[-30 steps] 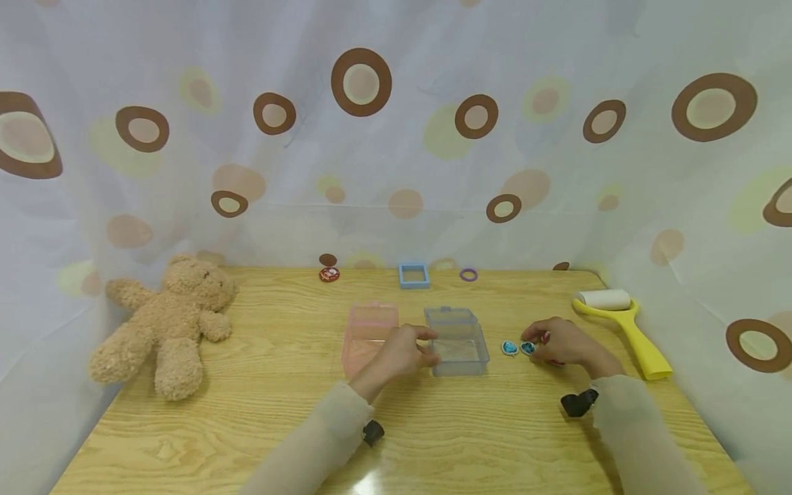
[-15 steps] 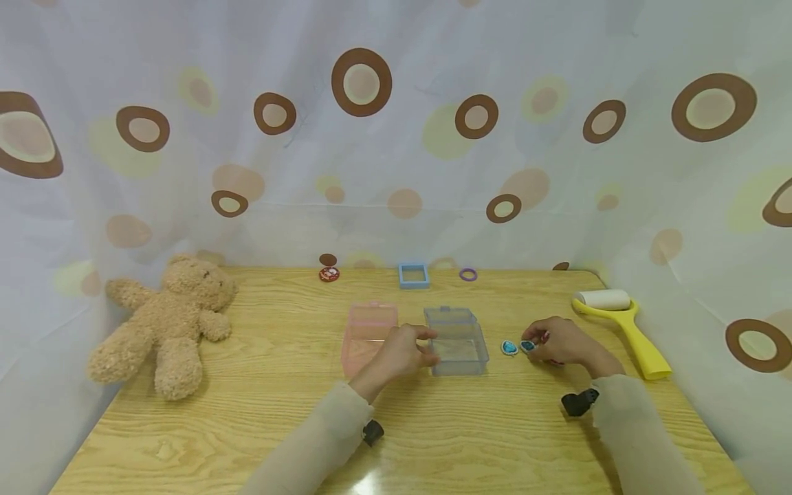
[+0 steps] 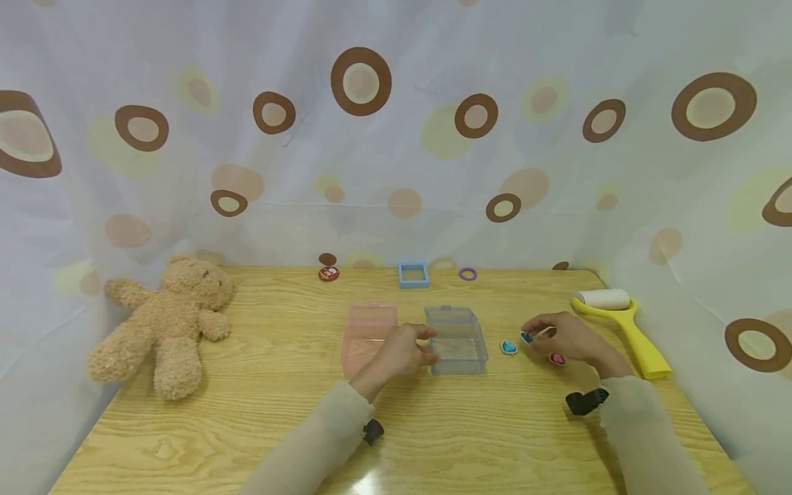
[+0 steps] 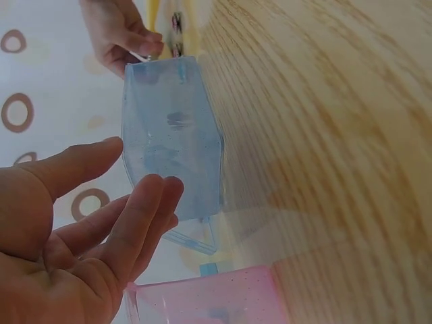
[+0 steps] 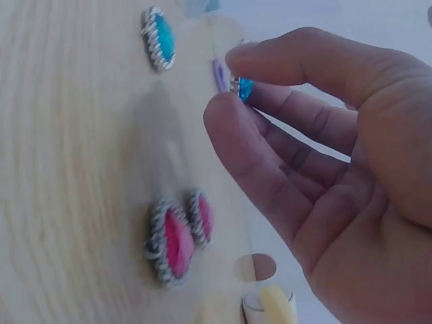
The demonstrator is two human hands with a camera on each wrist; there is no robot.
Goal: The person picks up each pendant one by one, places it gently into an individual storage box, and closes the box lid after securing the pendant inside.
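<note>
Lifted slightly since the earlier frame, the right hand (image 3: 568,335) pinches a blue gem with a silvery beaded edge (image 5: 246,88) between thumb and fingertip, raised off the wood-grain tabletop (image 3: 247,419), and a pink gem with a silvery beaded edge (image 3: 557,359) now shows plainly at its six o'clock. My right wrist view also gives me a second, matching pink gem (image 5: 206,219) close beside the first. Another blue gem (image 3: 509,347) lies at nine o'clock from that hand.

I see the left hand (image 3: 401,352) unmoved, empty, thumb and fingers spread apart, at nine o'clock of an open grey-blue clear plastic box (image 3: 458,369); I cannot tell whether it touches. An open pink clear plastic box (image 3: 353,344) sits further toward nine o'clock. Beyond the right hand, at two o'clock, I have a yellow-handled white roller (image 3: 643,347).
</note>
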